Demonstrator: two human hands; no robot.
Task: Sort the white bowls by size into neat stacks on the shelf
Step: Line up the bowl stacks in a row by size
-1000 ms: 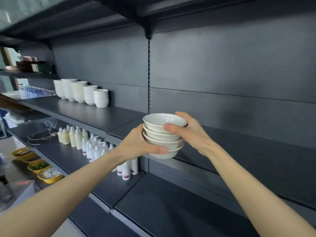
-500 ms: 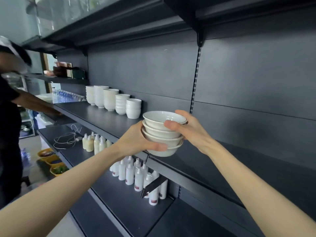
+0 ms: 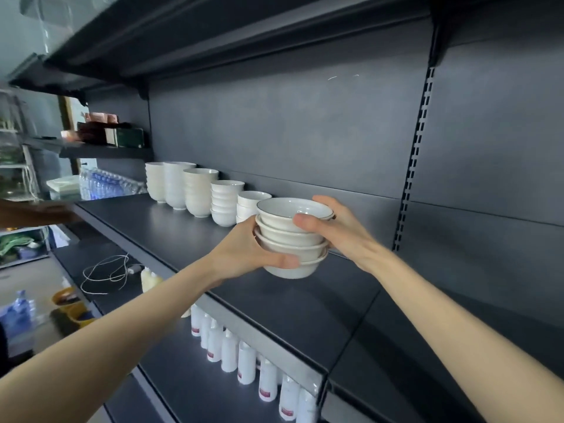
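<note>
My grip still clasps the stack of four bowls (image 3: 291,239) at frame centre, above the shelf (image 3: 171,230): left hand (image 3: 244,254) under the base, right hand (image 3: 335,230) curled over the rim. Compared with a moment ago, the stack sits closer to the row of sorted stacks (image 3: 195,190), just right of the last one.

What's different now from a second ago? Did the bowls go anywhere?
The stack of bowls has been carried left along the shelf and is now close to the end of the row of bowl stacks. Nothing was picked up or let go. The left hand and right hand grip it the same way, and it is not set down yet.
</note>
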